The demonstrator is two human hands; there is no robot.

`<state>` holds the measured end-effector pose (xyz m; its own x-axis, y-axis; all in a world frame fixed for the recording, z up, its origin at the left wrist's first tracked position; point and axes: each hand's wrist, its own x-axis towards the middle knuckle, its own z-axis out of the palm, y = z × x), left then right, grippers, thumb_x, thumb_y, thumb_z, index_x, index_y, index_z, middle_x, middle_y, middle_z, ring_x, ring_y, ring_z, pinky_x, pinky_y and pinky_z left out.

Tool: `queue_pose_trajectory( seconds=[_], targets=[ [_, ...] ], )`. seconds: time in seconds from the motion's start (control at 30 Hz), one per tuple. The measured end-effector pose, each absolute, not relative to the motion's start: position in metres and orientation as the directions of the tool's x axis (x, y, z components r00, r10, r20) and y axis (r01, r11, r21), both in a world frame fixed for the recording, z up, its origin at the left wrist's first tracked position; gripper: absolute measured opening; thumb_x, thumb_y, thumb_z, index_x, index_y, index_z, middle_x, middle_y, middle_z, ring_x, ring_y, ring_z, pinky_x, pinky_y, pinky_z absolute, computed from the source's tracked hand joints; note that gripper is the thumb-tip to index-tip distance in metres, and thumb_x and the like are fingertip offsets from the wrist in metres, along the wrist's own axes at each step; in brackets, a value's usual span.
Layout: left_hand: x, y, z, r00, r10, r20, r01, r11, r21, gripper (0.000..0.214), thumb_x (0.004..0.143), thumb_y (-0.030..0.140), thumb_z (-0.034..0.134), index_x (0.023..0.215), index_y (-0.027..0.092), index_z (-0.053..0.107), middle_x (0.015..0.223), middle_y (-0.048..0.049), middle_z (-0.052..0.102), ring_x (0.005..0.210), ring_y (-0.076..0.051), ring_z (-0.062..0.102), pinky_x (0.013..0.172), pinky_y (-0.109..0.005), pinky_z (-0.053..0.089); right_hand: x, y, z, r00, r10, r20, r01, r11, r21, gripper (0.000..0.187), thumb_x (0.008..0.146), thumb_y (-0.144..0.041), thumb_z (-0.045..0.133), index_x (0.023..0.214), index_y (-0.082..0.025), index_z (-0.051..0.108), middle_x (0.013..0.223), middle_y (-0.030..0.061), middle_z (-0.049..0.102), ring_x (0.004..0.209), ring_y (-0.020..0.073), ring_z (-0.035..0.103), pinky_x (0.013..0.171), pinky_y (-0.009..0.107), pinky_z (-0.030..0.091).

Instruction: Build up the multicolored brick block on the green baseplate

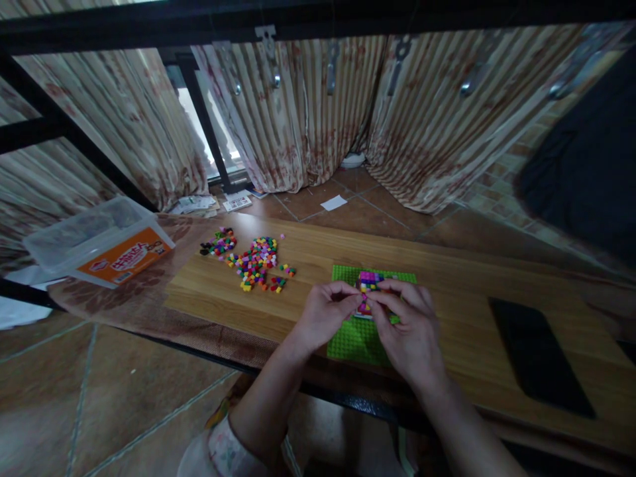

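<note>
My left hand [325,315] and my right hand [410,324] meet over a green studded baseplate [350,344]. The fingertips of both are closed in a pinch around a small magenta toy brick [364,303]; its exact shape is partly covered by the fingers. Right behind the fingertips, a low block of many-coloured toy bricks [368,277] stands on the baseplate, with magenta, white, yellow and dark pieces showing. My right index finger reaches along its near right side and hides part of it.
Loose coloured bricks [256,262] lie in a heap on the wooden board [313,252], left of the baseplate. A clear plastic tub [94,232] with an orange label stands farther left. A flat black object [541,354] rests at right. A dark metal bar [318,26] crosses above.
</note>
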<state>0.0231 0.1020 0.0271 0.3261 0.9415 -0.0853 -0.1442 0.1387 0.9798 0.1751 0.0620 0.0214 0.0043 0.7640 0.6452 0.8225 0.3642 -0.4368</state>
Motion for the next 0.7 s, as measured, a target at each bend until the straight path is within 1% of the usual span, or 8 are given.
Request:
queue_pose_trajectory(
  seconds=[0.1,0.23,0.4,0.5,0.6,0.7],
  targets=[
    [0.0241,0.1007,0.028,0.311,0.949,-0.039,-0.117,0.079,0.99,0.016,0.075,0.032,0.071,0.073,0.016,0.071,0.063,0.0024,0.06,0.058,-0.009,0.049,0.06,-0.023,0.039,0.1738,0.0615,0.0227,0.023,0.765,0.643,0.818,0.356,-0.452,0.012,0.088,-0.024,0.062,0.089,-0.024,0.073,0.102,0.0057,0.068,0.096,0.0226,0.057,0.083,0.042,0.048],
    [0.0263,0.0983,0.0257,0.292,0.956,0.018,-0.029,-0.01,1.0,0.015,0.081,0.03,0.066,0.075,0.016,0.069,0.067,0.002,0.062,0.062,-0.01,0.052,0.061,-0.022,0.04,0.1727,0.0609,0.0236,0.067,0.768,0.638,0.802,0.339,-0.492,0.01,0.087,-0.023,0.063,0.086,-0.025,0.072,0.101,0.0049,0.068,0.096,0.0221,0.058,0.084,0.042,0.048],
    [0.0289,0.0961,0.024,0.284,0.956,0.074,0.1,-0.107,0.989,0.018,0.086,0.031,0.062,0.079,0.016,0.068,0.072,0.0005,0.061,0.066,-0.011,0.053,0.064,-0.023,0.04,0.1748,0.0622,0.0225,0.165,0.782,0.601,0.727,0.316,-0.61,0.007,0.085,-0.025,0.065,0.084,-0.024,0.072,0.101,0.0051,0.067,0.099,0.0215,0.06,0.088,0.041,0.047],
    [0.0295,0.0954,0.0263,0.275,0.958,0.087,0.142,-0.129,0.981,0.017,0.086,0.031,0.061,0.078,0.016,0.067,0.072,0.0003,0.061,0.067,-0.012,0.053,0.065,-0.023,0.04,0.1774,0.0631,0.0216,0.221,0.798,0.561,0.688,0.28,-0.67,0.008,0.085,-0.028,0.065,0.083,-0.025,0.072,0.1,0.0045,0.066,0.099,0.0215,0.061,0.09,0.043,0.046],
    [0.03,0.095,0.0284,0.266,0.96,0.09,0.169,-0.139,0.976,0.018,0.086,0.03,0.061,0.076,0.017,0.068,0.072,0.0001,0.061,0.067,-0.012,0.053,0.065,-0.023,0.04,0.1792,0.0635,0.0209,0.247,0.802,0.544,0.673,0.261,-0.692,0.01,0.086,-0.03,0.064,0.083,-0.025,0.072,0.1,0.0047,0.066,0.099,0.0216,0.061,0.092,0.044,0.046],
    [0.0313,0.0951,0.0286,0.244,0.967,0.077,0.152,-0.117,0.982,0.017,0.084,0.031,0.062,0.075,0.017,0.068,0.07,0.0004,0.061,0.065,-0.012,0.053,0.064,-0.023,0.04,0.1798,0.0644,0.0192,0.264,0.804,0.532,0.66,0.252,-0.708,0.012,0.086,-0.034,0.064,0.088,-0.025,0.072,0.102,0.0055,0.066,0.101,0.0222,0.061,0.093,0.045,0.046]
  ],
)
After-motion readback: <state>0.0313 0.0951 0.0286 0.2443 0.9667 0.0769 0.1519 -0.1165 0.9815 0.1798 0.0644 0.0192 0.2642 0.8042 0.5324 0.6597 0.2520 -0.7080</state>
